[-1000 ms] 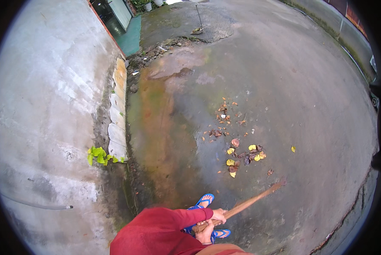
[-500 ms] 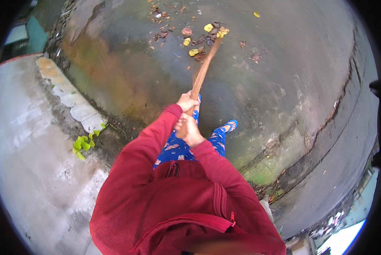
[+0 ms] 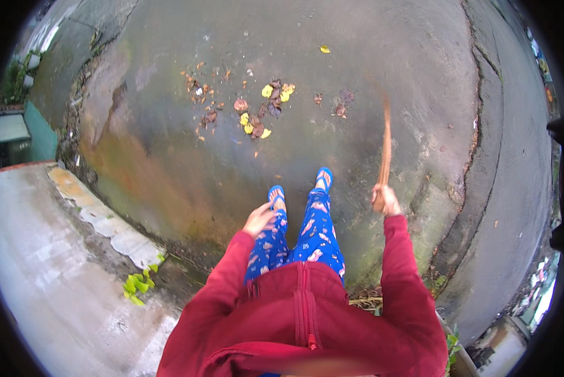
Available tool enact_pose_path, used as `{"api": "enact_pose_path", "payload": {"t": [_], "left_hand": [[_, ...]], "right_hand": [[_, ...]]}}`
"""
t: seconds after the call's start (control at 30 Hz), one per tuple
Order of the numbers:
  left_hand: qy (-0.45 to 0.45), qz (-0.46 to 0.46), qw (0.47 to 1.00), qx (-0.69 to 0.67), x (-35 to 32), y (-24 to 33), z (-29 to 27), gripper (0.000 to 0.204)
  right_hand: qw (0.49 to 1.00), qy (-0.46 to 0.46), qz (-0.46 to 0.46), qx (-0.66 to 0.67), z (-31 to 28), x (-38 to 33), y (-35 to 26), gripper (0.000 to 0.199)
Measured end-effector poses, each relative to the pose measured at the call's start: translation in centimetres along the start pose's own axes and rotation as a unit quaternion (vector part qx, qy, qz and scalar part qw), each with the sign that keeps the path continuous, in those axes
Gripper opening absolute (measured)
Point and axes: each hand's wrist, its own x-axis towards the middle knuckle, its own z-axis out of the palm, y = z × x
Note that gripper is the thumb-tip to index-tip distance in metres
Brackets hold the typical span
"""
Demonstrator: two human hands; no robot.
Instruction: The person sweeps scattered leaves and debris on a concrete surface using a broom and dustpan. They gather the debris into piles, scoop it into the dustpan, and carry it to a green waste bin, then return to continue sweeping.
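My right hand (image 3: pixel 389 201) is closed around the base of a brown stick broom (image 3: pixel 386 141), a narrow bundle of thin strands. The broom points away from me on the right, and its far end is blurred and thins out against the concrete. My left hand (image 3: pixel 259 220) hangs beside my left thigh with its fingers stretched out, holding nothing. Ahead of my feet lies a loose patch of fallen leaves (image 3: pixel 272 100), some yellow and some dark brown. Smaller dry leaf bits (image 3: pixel 197 91) are scattered to its left. The broom is apart from these leaves.
Damp concrete ground (image 3: pixel 232 169) spreads around my blue flip-flops (image 3: pixel 324 178). On the left, a broken-edged concrete ledge (image 3: pixel 103 220) has a green plant (image 3: pixel 140 284) beside it. A crack (image 3: pixel 474 144) runs along the right. One yellow leaf (image 3: pixel 325 49) lies farther off.
My left hand has let go of the broom and dropped to my thigh. My right hand has carried the broom away from the leaves to the right. The view has shifted, and both feet now show.
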Motion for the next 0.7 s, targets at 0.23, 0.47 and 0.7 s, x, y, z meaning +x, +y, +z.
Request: {"api": "enact_pose_path", "payload": {"t": [0.23, 0.47, 0.7], "left_hand": [[0.33, -0.203, 0.921, 0.037, -11.5, -12.2, -9.3, 0.041], [0.193, -0.144, 0.971, -0.014, -3.6, -5.0, 2.7, 0.049], [0.039, -0.013, 0.967, -0.252, 10.9, 15.3, 12.4, 0.077]], "right_hand": [[0.995, 0.099, -0.003, 0.006, 11.9, 14.0, -0.2, 0.009], [0.975, -0.198, 0.1, 0.005, 23.6, 6.8, -0.6, 0.005], [0.938, -0.29, 0.175, 0.074, 16.0, 0.4, -9.9, 0.013]]}}
